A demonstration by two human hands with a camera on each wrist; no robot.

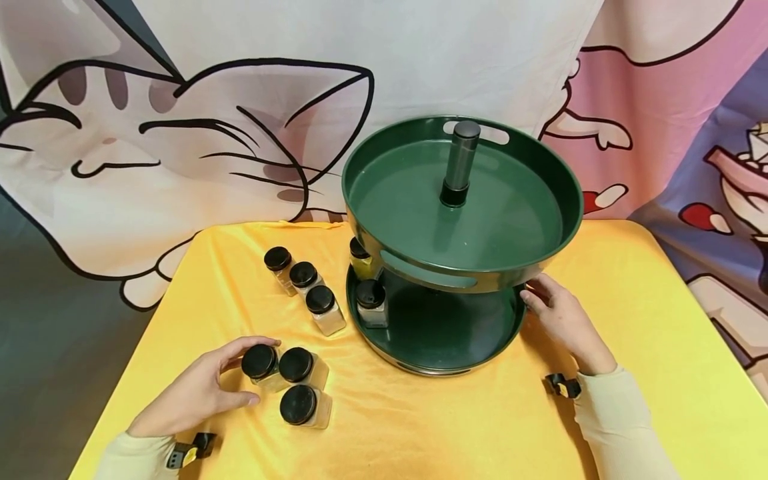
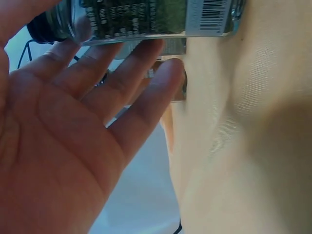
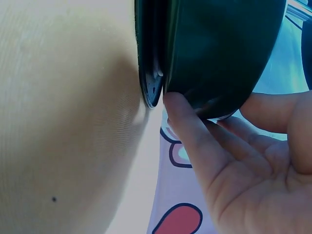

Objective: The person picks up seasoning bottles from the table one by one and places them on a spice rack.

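My left hand [image 1: 207, 383] reaches around a square glass jar [image 1: 260, 362] with a black lid, fingers nearly straight along its far side and thumb apart from it. In the left wrist view, this spice jar [image 2: 146, 19] shows dark green contents and a barcode label. Two similar jars [image 1: 296, 365] [image 1: 306, 405] stand just right of it. At the right of a green two-tier turntable [image 1: 435, 347], my right hand [image 1: 564, 320] pinches the lower tray's rim between thumb and fingers. Two jars [image 1: 372, 303] [image 1: 361, 259] sit in the lower tray's left side, one partly hidden by the upper tray.
Three more black-lidded jars [image 1: 324, 310] stand in a slanting row left of the turntable. The upper tray [image 1: 510, 220] has a central post [image 1: 461, 163] and overhangs the lower one. A yellow cloth [image 1: 420, 427] covers the table; a printed cartoon curtain [image 1: 456, 60] hangs behind.
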